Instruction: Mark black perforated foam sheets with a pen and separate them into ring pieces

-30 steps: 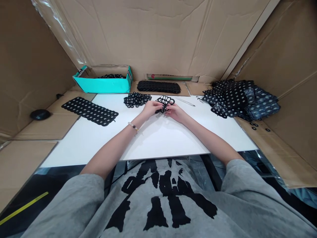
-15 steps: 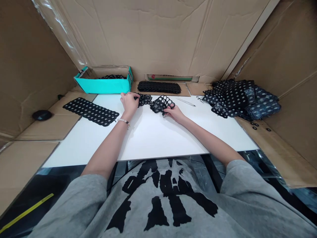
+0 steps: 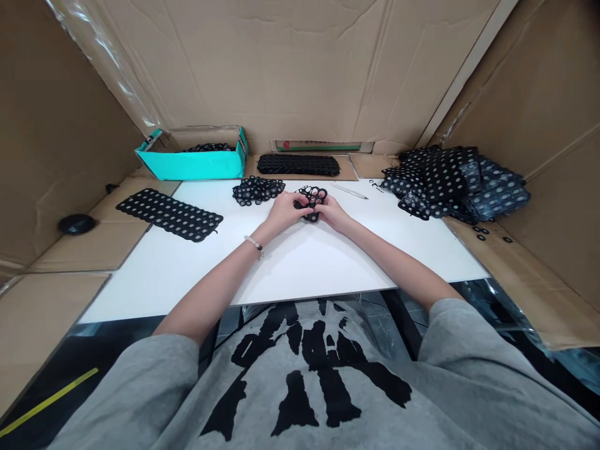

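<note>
A small black piece of ring mesh (image 3: 313, 194), full of round holes, is held just above the white board. My left hand (image 3: 287, 211) is closed at the mesh's left edge, thumb and fingers pinched on it. Whether a loose ring is also between those fingers, I cannot tell. My right hand (image 3: 332, 212) grips the mesh's right and lower side. Just left and beyond, a heap of loose black rings (image 3: 257, 190) lies on the white board (image 3: 309, 262). A thin white pointed tool (image 3: 350, 191) lies to the right of the mesh.
At the left lies a finished-looking perforated black strip (image 3: 169, 214), with a black round object (image 3: 77, 224) beyond the board. A turquoise box (image 3: 192, 165) and a stacked black strip (image 3: 298, 164) stand at the back. Dotted black sheets (image 3: 450, 181) pile up right. Cardboard walls (image 3: 300, 75) surround the board.
My left hand has moved right and nearer, from the ring heap to the mesh, uncovering the heap. My right hand has stayed on the mesh, with the two hands now close together.
</note>
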`<state>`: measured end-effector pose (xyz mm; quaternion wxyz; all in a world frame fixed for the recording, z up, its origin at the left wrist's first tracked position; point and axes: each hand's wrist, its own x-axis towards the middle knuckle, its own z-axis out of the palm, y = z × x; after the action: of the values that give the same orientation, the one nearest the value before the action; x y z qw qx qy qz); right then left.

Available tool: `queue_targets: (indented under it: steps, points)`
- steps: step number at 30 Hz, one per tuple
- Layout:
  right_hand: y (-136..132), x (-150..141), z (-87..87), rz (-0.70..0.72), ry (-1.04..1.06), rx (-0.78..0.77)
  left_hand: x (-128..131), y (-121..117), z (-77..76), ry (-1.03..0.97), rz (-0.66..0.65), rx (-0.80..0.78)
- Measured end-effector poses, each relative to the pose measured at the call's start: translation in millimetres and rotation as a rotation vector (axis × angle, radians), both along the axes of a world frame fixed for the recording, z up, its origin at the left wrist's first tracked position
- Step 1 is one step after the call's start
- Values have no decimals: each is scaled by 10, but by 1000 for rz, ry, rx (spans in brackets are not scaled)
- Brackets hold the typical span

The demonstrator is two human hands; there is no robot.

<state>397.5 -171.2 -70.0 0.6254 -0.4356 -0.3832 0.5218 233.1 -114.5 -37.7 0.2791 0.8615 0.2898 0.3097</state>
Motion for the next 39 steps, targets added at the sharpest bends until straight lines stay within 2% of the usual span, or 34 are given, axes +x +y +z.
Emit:
queue_targets:
  steps: [4,8,11,13,15,18,20,22,24,25,29,31,33,35,39]
  points:
    - [0,-22,-30,-51,-109,2,-3,2,-23,-27,-3,-61]
    - [11,-58,-21,-100,-153,-28,37,25,-46,-44,50,-139]
    - [38,-93,2,-112,-136,-69,46,136,-31,-87,117,-228]
    - [51,-105,18,-106,-130,-112,-20,276,-7,-108,204,-235]
    - [49,-99,34,-110,-123,-142,-170,451,14,-111,341,-166]
    - [21,-68,57,-94,-65,-148,-489,690,22,-88,587,28]
    - [3,-49,72,-64,-31,-149,-666,773,18,-44,685,109]
    - [-5,-41,82,-69,-23,-147,-740,768,27,-11,734,149]
    - [-2,-42,83,-80,-12,-144,-693,685,56,-9,707,176]
    - [1,-44,79,-79,-5,-143,-632,622,74,-10,651,189]
    - [12,-41,42,-63,-12,-131,-303,325,114,72,201,198]
    - [11,-34,21,-66,-43,-103,-175,205,91,97,47,171]
    - [9,-30,10,-67,-74,-76,-99,139,53,61,-10,87]
    - [8,-36,15,-57,-82,-70,-64,139,17,-11,-14,-68]
    - [18,-70,48,-13,-46,-95,-72,329,-30,-184,45,-400]
